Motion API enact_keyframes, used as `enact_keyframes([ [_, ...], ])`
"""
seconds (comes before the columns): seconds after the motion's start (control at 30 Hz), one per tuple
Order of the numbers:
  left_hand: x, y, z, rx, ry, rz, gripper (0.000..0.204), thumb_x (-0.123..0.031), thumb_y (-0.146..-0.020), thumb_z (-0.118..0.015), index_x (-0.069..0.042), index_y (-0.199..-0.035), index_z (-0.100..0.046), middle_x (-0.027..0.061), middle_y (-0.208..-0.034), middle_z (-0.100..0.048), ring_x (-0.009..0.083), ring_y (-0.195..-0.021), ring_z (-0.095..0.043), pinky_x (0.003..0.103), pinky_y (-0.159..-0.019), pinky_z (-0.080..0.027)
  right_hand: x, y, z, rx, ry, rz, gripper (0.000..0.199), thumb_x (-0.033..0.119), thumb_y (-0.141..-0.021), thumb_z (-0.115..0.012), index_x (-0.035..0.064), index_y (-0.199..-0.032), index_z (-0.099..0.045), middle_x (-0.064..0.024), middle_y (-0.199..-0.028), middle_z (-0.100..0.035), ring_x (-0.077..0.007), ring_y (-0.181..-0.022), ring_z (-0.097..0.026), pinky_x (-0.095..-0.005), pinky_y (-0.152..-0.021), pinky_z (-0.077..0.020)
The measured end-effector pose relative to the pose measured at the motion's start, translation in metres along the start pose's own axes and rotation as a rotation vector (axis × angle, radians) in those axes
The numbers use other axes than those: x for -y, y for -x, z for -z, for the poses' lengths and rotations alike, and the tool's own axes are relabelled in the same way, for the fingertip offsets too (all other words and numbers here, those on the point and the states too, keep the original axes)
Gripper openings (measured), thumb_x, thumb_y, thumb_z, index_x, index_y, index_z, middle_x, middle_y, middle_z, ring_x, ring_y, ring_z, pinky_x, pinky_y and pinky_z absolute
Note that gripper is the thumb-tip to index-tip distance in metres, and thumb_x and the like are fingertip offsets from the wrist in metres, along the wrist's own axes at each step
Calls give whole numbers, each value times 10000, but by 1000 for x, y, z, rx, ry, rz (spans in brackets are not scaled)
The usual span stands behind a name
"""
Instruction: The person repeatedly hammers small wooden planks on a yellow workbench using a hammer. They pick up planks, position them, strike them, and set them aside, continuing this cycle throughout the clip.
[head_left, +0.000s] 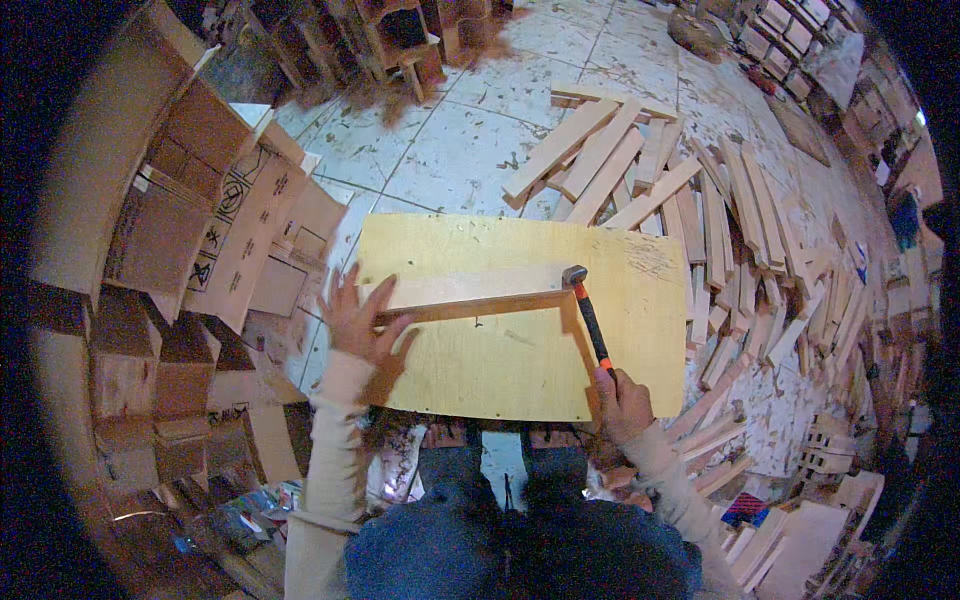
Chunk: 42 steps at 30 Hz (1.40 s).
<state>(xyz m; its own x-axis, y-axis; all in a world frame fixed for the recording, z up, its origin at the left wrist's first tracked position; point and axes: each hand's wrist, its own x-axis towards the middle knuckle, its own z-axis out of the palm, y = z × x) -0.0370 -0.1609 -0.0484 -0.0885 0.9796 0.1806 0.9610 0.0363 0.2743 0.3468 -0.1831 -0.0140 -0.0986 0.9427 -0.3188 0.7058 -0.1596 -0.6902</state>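
Note:
On a yellowish wooden board [460, 370] in front of me lies a pale wooden plank [470, 287], running left to right. My left hand [362, 318] is at the plank's left end, fingers spread and touching it. A hammer [592, 325] with a black and orange handle is gripped low on its handle by my right hand [624, 402]. Its metal head is at the plank's right end; whether it touches the wood I cannot tell. Under the head, the plank's end is partly hidden.
Loose wooden planks [600, 150] lie heaped on the tiled floor [450, 150] beyond and to the right of the board. Cardboard boxes [240, 230] stand along the left. At the far side are wooden pieces of furniture [400, 40]. My knees are below the board's near edge.

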Motion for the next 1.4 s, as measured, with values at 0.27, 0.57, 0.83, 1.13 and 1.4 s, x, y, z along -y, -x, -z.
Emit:
enact_keyframes([
  [0.27,33,21,-6,-95,63,-257,646,-64,-693,-727,-223,-1303,-583,162,-1176,-513,360,-1074,-454,467,-924,-396,-2,13,8,80,-1269,446,426,495,-936,-513,87,-814,-529,-53,-627,-531,-154,-515,-469,-285,-420,-349],
  [0.57,10,16,-8,-194,57,-307,603,-96,-715,-727,-189,-1293,-587,165,-1208,-500,358,-1086,-448,453,-904,-405,1,-5,-14,-40,12,-22,424,404,-989,-422,2,-927,-542,-237,-671,-600,-463,-593,-580,-556,-597,-453],
  [0.83,-36,27,-19,-281,270,-208,454,-111,-811,-701,-61,-1246,-579,195,-1245,-537,389,-1140,-492,444,-948,-442,23,-2,-40,133,-31,298,433,381,-992,-445,-8,-833,-549,-199,-614,-595,-398,-559,-596,-459,-535,-463],
  [1.13,132,228,47,-30,-202,552,286,-212,-898,-590,-18,-1104,-628,205,-1006,-667,381,-881,-634,439,-789,-497,14,1,-54,152,-79,61,437,395,-990,-440,-4,-859,-561,-224,-635,-595,-429,-593,-595,-484,-555,-458],
  [1.4,142,233,11,430,-75,509,223,-140,-851,-576,-59,-1045,-649,196,-957,-659,405,-908,-623,457,-803,-507,19,1,-51,179,-92,13,444,393,-996,-433,-8,-857,-563,-189,-625,-593,-341,-560,-595,-429,-543,-456],
])
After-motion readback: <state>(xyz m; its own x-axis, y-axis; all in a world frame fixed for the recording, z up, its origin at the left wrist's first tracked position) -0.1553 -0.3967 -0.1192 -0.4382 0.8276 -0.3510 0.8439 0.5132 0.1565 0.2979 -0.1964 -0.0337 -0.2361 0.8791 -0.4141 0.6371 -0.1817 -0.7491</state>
